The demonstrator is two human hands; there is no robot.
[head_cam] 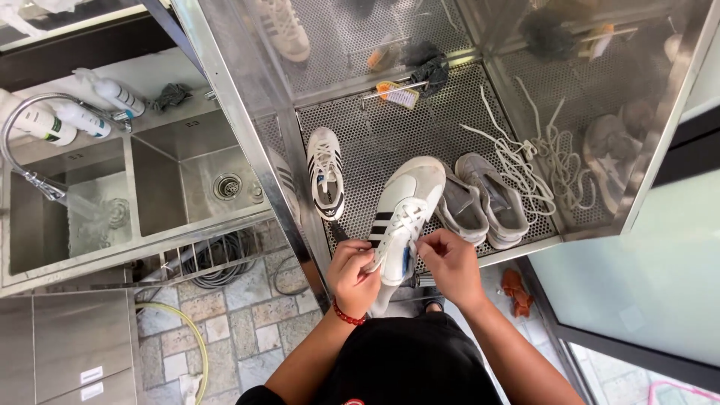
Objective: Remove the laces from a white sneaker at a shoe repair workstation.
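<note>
Both hands, left hand (352, 271) and right hand (448, 264), pinched on laces of white sneaker (401, 210) held over perforated metal shelf (390, 139); lacing underway, steady tension likely needed.

Both hands, left hand (352, 271) and right hand (450, 262), hold white sneaker (401, 210) laces.

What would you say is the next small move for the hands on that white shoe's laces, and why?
Probably draw the lace through with the right hand while the left hand steadies the white shoe. Both hands pinch lace ends near the heel end, and the shoe is held above the perforated metal shelf, not resting on it.
</note>
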